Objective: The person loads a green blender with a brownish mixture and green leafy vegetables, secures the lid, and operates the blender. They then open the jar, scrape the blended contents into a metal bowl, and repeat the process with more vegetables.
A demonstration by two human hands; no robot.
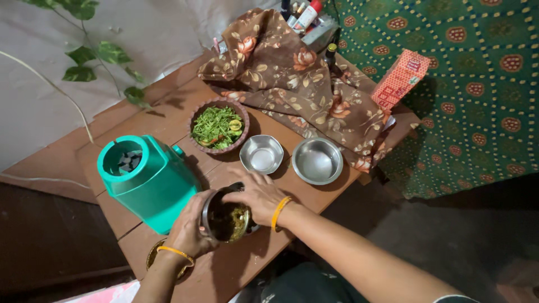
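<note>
A steel grinder jar with dark green-brown paste inside stands on the wooden table near its front edge. My left hand wraps around the jar's left side. My right hand rests over the jar's far right rim, fingers bent onto it. Both wrists wear orange bangles. Just left of the jar stands a teal mixer base, its top socket uncovered.
A brown bowl of chopped green herbs sits behind the jar. Two steel bowls stand to the right. A brown floral cloth, a red box and bottles lie at the back. A brass plate pokes out near my left wrist.
</note>
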